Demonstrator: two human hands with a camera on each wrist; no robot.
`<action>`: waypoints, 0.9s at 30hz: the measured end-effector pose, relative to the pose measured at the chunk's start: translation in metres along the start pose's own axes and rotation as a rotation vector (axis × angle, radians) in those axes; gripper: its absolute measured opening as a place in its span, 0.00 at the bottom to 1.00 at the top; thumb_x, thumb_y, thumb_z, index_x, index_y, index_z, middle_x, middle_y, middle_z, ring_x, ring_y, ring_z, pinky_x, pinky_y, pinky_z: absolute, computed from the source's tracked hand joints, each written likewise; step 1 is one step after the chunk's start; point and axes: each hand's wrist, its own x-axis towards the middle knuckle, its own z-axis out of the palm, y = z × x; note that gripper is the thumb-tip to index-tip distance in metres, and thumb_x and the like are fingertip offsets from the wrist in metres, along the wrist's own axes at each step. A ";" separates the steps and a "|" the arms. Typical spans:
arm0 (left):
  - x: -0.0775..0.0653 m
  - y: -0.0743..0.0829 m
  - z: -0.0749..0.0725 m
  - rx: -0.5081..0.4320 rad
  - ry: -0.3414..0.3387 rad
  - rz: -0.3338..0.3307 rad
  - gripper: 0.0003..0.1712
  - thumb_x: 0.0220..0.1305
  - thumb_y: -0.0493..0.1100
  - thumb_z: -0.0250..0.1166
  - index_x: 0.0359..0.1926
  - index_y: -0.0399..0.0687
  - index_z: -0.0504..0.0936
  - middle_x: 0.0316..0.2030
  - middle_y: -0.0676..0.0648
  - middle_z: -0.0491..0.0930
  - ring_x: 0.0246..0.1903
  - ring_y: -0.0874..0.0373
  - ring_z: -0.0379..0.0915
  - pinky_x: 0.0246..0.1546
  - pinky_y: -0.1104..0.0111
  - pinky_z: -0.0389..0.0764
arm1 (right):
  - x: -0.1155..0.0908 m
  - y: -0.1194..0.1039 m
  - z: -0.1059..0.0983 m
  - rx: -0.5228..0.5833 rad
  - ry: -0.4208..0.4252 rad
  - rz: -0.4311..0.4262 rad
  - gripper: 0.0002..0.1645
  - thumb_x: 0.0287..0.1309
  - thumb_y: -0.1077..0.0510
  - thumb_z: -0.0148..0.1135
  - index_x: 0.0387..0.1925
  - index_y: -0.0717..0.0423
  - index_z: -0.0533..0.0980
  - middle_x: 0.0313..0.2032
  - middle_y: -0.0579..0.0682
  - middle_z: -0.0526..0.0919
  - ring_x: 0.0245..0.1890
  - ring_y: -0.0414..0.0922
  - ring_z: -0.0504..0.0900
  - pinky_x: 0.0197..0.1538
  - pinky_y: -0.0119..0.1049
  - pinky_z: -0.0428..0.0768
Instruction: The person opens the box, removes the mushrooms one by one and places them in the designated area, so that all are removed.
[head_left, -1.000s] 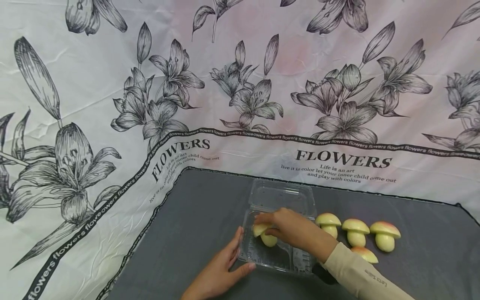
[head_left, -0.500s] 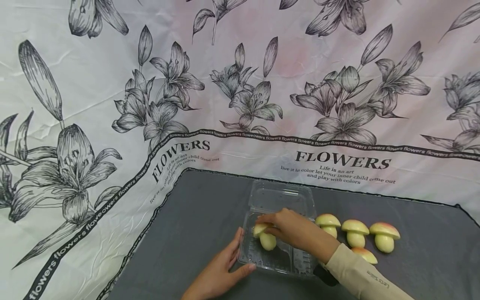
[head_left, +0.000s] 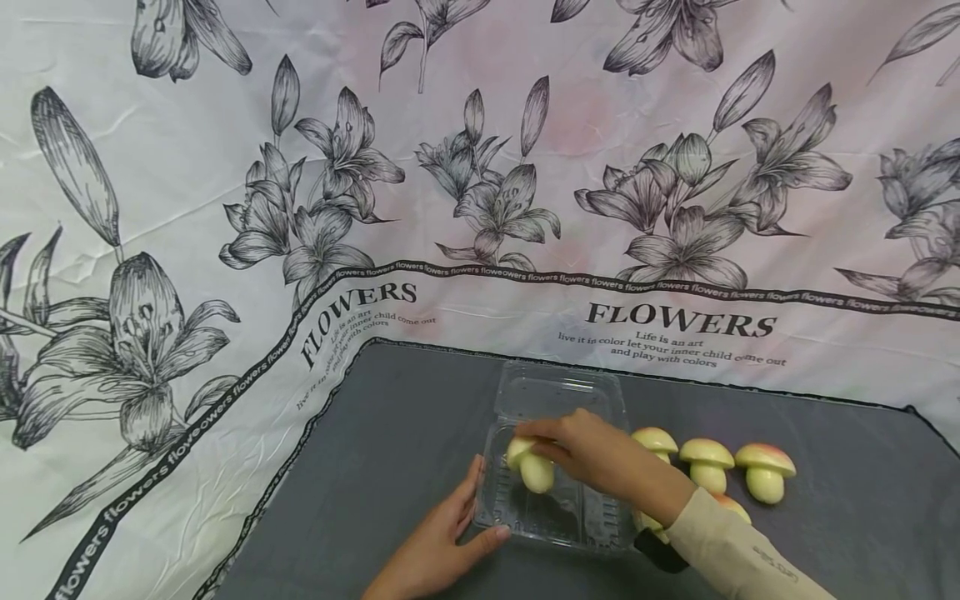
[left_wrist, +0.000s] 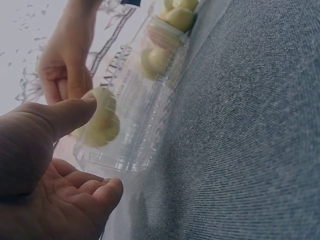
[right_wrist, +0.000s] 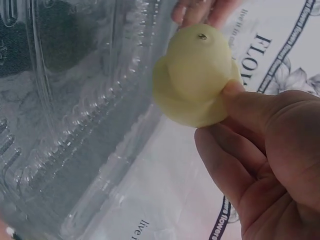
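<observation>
In the head view my right hand [head_left: 588,446] pinches a pale yellow toy mushroom [head_left: 537,473] over the left part of a clear plastic clamshell box [head_left: 543,536]. The right wrist view has thumb and fingers on the cap of this mushroom [right_wrist: 197,65], its rounded stem towards the camera. My left hand [head_left: 438,537] is at the box's left front corner, fingers along the side and thumb near the front edge. From the left wrist, the thumb and fingers of this hand [left_wrist: 65,200] stand apart beside the clear box [left_wrist: 135,125].
Right of the box, several more mushrooms with reddish-tinged caps lie on the grey cloth, among them one mushroom [head_left: 707,454] and another [head_left: 767,471]. Some are partly hidden by the right forearm. The box's lid [head_left: 558,393] lies folded back towards the flower-printed curtain [head_left: 517,317].
My right hand has shifted slightly up and right, and the mushroom in it has risen a little and turned. The left hand stays at the box's corner.
</observation>
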 end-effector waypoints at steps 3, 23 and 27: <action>0.000 0.000 0.000 0.002 0.007 0.013 0.55 0.78 0.52 0.65 0.86 0.49 0.36 0.85 0.40 0.43 0.82 0.45 0.43 0.77 0.53 0.60 | -0.005 -0.002 -0.003 0.002 0.030 0.007 0.21 0.74 0.59 0.65 0.66 0.51 0.82 0.52 0.49 0.91 0.36 0.33 0.87 0.35 0.29 0.82; -0.001 0.002 0.001 0.000 0.012 0.006 0.56 0.78 0.53 0.65 0.86 0.47 0.36 0.85 0.40 0.41 0.83 0.45 0.41 0.77 0.54 0.58 | -0.040 0.001 -0.018 -0.027 0.364 -0.091 0.29 0.69 0.67 0.68 0.69 0.48 0.79 0.61 0.51 0.87 0.21 0.25 0.71 0.31 0.27 0.73; -0.001 0.001 0.002 0.005 0.018 0.006 0.56 0.78 0.53 0.66 0.86 0.49 0.36 0.85 0.40 0.41 0.83 0.45 0.41 0.77 0.54 0.58 | -0.046 0.003 -0.020 -0.043 0.418 -0.104 0.31 0.67 0.68 0.69 0.69 0.47 0.80 0.60 0.49 0.87 0.21 0.25 0.74 0.31 0.25 0.72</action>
